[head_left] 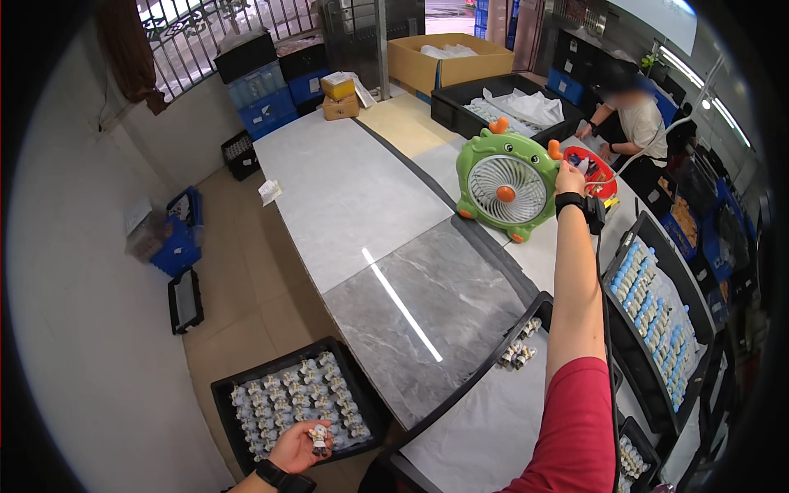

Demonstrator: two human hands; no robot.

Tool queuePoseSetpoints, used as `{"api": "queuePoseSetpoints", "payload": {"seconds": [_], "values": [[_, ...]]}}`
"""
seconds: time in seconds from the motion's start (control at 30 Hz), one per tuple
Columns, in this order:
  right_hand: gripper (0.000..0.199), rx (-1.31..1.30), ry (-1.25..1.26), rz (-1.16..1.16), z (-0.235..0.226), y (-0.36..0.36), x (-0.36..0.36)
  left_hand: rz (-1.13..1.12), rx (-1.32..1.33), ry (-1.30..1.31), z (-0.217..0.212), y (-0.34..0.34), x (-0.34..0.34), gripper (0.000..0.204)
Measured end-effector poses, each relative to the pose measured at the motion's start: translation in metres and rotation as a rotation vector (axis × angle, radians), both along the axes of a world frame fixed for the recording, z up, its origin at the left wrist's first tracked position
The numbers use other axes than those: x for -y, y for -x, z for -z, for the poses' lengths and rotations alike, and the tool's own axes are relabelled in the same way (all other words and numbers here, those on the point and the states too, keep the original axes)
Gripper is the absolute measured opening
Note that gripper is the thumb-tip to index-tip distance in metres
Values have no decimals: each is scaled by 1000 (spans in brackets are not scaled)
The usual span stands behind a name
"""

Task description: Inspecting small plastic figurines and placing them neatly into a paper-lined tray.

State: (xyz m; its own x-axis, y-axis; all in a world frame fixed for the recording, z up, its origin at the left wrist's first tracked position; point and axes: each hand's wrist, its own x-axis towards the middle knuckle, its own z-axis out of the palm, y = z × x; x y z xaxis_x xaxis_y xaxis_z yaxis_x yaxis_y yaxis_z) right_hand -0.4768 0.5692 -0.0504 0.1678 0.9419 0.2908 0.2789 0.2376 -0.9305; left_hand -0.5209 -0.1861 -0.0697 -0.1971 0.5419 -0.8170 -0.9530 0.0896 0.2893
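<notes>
A small toy [319, 436] is held in the left hand [297, 448], closed around it, over the tray [226, 394]. The fan [505, 185] on the surface [353, 197] is touched at its top by the right hand [569, 177]; whether that grip is closed cannot be told.

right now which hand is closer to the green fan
Right. The right hand is stretched out to the green fan, at its upper right edge. The left hand is far back, holding a small figure over the black tray on the floor.

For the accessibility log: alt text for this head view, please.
The right hand reaches out to a green desk fan on a long grey table, while the left hand holds a small figurine over a black tray of similar figurines.
</notes>
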Motion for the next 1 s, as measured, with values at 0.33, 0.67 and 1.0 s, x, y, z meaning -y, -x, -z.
{"api": "queuePoseSetpoints", "payload": {"seconds": [0.33,0.67,1.0], "values": [[22,-138,67,-130,2,-43,-51,-34,60,-35,15,3,9,31],[26,-68,76,-279,-1,-43,-40,-4,31,4,19,1,6,31],[33,-163,-161,-202,-1,-32,21,-3,15,4,3,-7,-12,27]]}}
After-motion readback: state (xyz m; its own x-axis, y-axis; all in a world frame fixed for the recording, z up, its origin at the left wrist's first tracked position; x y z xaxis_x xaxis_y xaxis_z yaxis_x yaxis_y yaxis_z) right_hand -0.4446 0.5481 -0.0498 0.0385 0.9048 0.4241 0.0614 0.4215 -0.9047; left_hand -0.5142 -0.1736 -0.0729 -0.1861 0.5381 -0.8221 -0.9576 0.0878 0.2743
